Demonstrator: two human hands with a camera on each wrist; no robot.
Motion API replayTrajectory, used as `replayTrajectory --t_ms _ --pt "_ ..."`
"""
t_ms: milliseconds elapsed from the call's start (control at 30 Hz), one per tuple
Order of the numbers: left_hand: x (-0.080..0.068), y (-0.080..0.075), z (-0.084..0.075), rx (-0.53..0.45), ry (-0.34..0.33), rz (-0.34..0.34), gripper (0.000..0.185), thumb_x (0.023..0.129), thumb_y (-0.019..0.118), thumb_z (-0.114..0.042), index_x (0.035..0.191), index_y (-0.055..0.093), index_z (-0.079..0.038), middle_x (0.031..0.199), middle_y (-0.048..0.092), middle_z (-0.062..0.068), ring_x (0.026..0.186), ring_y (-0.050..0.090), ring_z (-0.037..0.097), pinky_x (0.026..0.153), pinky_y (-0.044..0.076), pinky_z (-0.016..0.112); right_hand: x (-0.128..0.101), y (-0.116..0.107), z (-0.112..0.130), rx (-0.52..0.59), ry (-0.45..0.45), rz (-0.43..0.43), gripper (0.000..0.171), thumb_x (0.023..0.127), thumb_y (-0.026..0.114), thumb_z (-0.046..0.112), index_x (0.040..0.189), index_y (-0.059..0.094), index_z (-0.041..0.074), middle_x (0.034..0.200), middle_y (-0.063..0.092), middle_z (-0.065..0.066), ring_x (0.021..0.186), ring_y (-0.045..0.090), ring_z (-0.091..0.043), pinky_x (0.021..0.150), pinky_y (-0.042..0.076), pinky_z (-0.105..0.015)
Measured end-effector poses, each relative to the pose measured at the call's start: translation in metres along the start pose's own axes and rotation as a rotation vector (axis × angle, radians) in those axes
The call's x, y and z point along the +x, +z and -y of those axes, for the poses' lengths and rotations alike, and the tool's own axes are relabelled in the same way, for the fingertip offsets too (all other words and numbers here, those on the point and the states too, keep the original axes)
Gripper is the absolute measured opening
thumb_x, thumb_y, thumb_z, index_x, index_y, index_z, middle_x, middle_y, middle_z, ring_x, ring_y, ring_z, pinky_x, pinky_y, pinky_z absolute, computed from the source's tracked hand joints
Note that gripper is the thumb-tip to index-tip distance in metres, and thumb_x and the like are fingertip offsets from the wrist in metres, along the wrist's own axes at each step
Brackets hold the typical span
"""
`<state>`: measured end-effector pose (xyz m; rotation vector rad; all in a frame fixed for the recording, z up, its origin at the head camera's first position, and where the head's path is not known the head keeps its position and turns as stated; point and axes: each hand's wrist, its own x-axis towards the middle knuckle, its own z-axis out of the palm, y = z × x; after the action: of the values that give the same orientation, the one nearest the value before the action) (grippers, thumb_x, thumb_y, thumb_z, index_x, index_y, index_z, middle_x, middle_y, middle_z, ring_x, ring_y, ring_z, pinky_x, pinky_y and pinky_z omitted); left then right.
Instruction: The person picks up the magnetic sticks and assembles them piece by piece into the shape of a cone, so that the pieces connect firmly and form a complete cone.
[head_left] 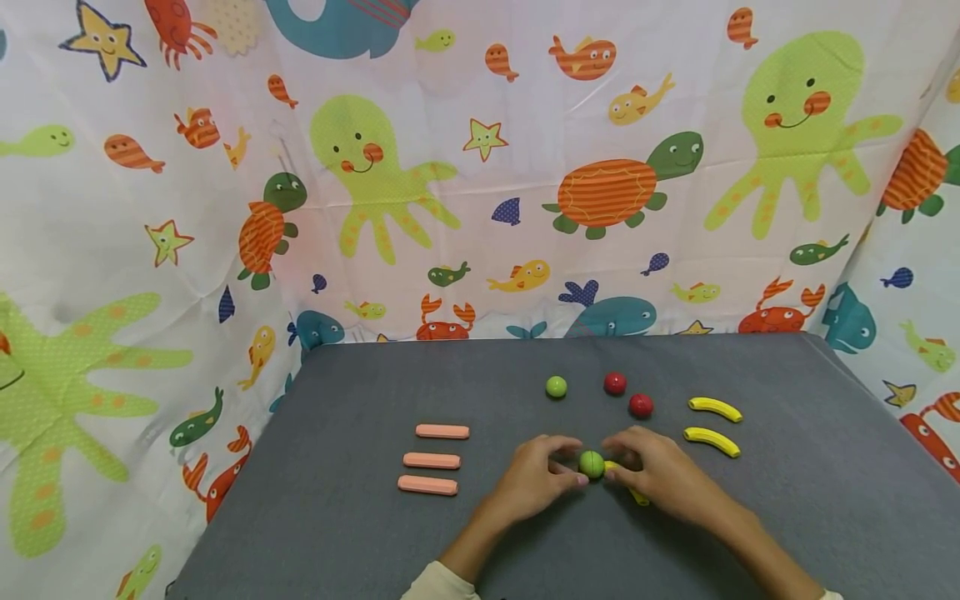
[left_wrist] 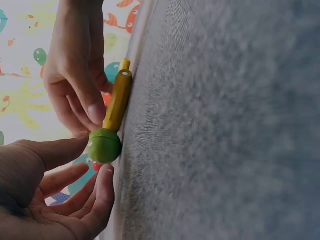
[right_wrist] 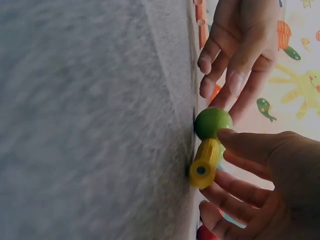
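Place: a screened-off tabletop corner, like a small staging booth; whether in a home, lab or office cannot be told.
Backdrop: creased white cloth printed with cartoon octopuses, turtles and fish (head_left: 517,108), behind and at both sides.
Surface: flat tabletop covered in dark grey fabric (head_left: 337,408).
Pieces: toy-like foods, pink sausage-shaped sticks (head_left: 432,460) and yellow banana-shaped pieces (head_left: 711,442).

Looks smooth and glossy, like plastic, on the nearer green ball (head_left: 592,465), nearest yellow banana (head_left: 639,497) and red balls (head_left: 615,383); looks matt, rough, clothlike on the grey tabletop (head_left: 337,533); resembles creased fabric on the backdrop (head_left: 675,50).
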<state>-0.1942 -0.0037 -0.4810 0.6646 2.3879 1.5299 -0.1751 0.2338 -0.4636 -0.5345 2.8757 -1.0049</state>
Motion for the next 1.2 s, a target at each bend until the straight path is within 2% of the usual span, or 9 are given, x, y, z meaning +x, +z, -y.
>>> replayTrajectory --t_ms 200,367,500,667,833,1067,1200 --pt "-0.013 -0.006 -0.003 -0.009 -0.031 0.021 0.043 0.091 0.085 -0.017 0.130 0.073 -0.005 0.122 0.073 0.009 0.089 0.071 0.001 0.075 0.057 0.020 0.008 0.004 0.006 0.010 -0.101 0.011 0.026 0.096 0.080 0.020 0.120 0.076 0.013 0.111 0.071 0.007 0.090 0.060 -0.006 0.076 0.054 -0.029" --pt "-0.020 -0.009 -0.004 -0.025 -0.049 0.049 0.039 0.091 0.085 -0.018 0.126 0.074 -0.005 0.116 0.076 0.006 0.087 0.072 0.001 0.072 0.056 0.021 0.010 0.007 0.009 0.047 -0.074 0.039 0.027 0.096 0.079 0.017 0.122 0.076 0.011 0.117 0.072 0.001 0.087 0.063 -0.005 0.074 0.055 -0.026" --pt "-0.022 -0.011 -0.007 0.003 -0.059 0.090 0.037 0.092 0.085 -0.019 0.125 0.075 -0.006 0.113 0.076 0.002 0.087 0.070 0.000 0.072 0.056 0.021 0.008 0.007 0.010 0.035 -0.068 0.039 0.030 0.096 0.079 0.016 0.125 0.075 0.009 0.122 0.073 -0.002 0.095 0.066 -0.010 0.079 0.058 -0.029" --pt "-0.022 -0.008 -0.009 0.109 -0.036 0.137 0.039 0.091 0.086 -0.021 0.126 0.075 -0.006 0.112 0.075 0.000 0.086 0.065 -0.004 0.076 0.055 0.018 0.004 0.006 0.009 0.027 -0.074 0.024 0.030 0.095 0.080 0.018 0.123 0.076 0.008 0.118 0.073 -0.002 0.091 0.063 -0.007 0.076 0.056 -0.026" --pt "-0.020 -0.001 -0.009 0.189 0.013 0.143 0.036 0.087 0.090 -0.020 0.118 0.078 -0.007 0.105 0.073 -0.003 0.083 0.062 -0.005 0.075 0.052 0.016 -0.001 0.006 0.006 0.029 -0.067 -0.012 0.029 0.092 0.084 0.023 0.116 0.077 0.008 0.111 0.073 0.000 0.084 0.061 -0.004 0.071 0.053 -0.025" --pt "-0.020 0.002 -0.009 0.149 0.035 0.172 0.024 0.087 0.088 -0.012 0.109 0.081 -0.007 0.089 0.071 -0.010 0.077 0.061 -0.007 0.072 0.052 0.015 -0.007 0.006 0.004 0.023 -0.029 -0.027 0.026 0.091 0.085 0.032 0.108 0.077 0.014 0.094 0.067 0.009 0.077 0.054 0.000 0.067 0.049 -0.024" --pt "-0.020 0.001 -0.008 0.133 0.038 0.176 0.021 0.087 0.087 -0.008 0.108 0.081 -0.008 0.084 0.071 -0.012 0.075 0.061 -0.007 0.071 0.051 0.015 -0.012 0.005 0.003 0.039 -0.020 -0.022 0.029 0.092 0.084 0.033 0.111 0.076 0.012 0.100 0.069 0.007 0.079 0.056 0.000 0.067 0.050 -0.025"
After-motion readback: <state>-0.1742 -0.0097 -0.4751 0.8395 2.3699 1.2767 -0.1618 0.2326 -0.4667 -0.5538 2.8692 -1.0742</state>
